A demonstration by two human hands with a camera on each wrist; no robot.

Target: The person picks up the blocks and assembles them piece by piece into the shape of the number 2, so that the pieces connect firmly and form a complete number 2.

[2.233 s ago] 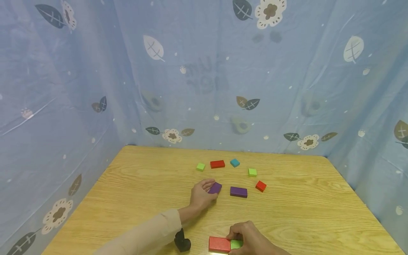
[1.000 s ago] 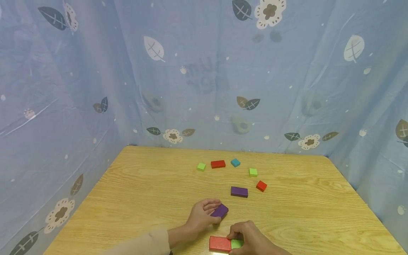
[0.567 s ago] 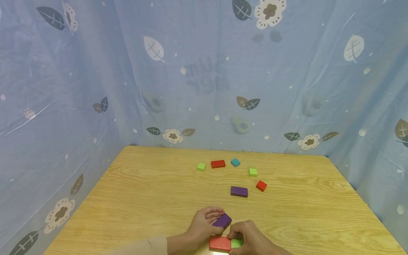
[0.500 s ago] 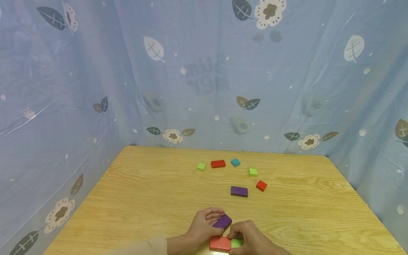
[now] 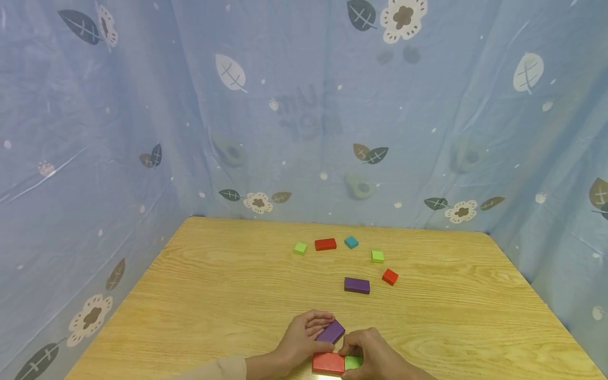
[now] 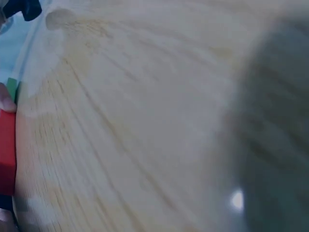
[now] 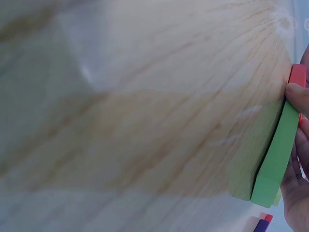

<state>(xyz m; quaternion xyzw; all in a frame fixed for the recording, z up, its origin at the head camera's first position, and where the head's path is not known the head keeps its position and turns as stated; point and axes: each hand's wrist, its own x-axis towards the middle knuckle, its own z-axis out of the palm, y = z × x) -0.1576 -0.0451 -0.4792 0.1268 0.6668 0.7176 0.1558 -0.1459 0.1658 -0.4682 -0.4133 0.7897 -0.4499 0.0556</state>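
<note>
In the head view, my left hand (image 5: 299, 342) holds a purple block (image 5: 331, 332) at a slant between thumb and fingers, just beyond a red block (image 5: 328, 362). My right hand (image 5: 377, 358) pinches a green block (image 5: 352, 362), whose end meets the red block's right end. Part of the green block is hidden by the fingers. The left wrist view catches the red block (image 6: 7, 150) and a bit of the green block (image 6: 11, 88) at its left edge. Seen from the right wrist, the green block (image 7: 276, 162) lies along the fingers, with the red block (image 7: 298, 74) beyond.
Farther back on the wooden table (image 5: 228, 274) lie another purple block (image 5: 357, 285), a small red block (image 5: 390, 277), two small green blocks (image 5: 300, 248), a longer red block (image 5: 325, 244) and a blue block (image 5: 351, 242). A patterned blue curtain (image 5: 304, 116) surrounds the table.
My left hand has brought the purple block from mid-table towards me, up near the red block, and is almost still over the last half second. My right hand stays on the green block.
</note>
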